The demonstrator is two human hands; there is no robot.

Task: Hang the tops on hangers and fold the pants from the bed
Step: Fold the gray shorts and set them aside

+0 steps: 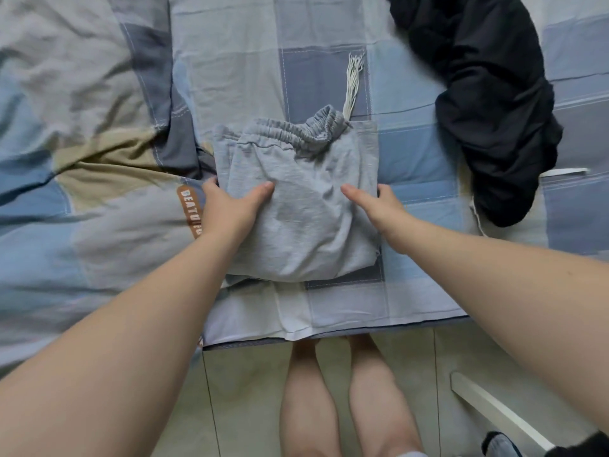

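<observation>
Folded grey pants [306, 222] sit near the front edge of the bed [346, 305], with the left hand [230, 206] and right hand [379, 204] gripping opposite sides, apparently to keep the fold together for lifting. Each thumb lies flat on top. The fingers tuck under the cloth and are mostly hidden, so their spread cannot be told. The drawstring [354, 80] trails toward the far edge. A black garment [487, 103] lies heaped toward the far right corner, not yet handled.

I see the folded pants [296, 206] on the bed [329, 77], left hand [227, 209] at their 9 o'clock, right hand [379, 206] at 3, a clothes heap [487, 103] at 2.
</observation>
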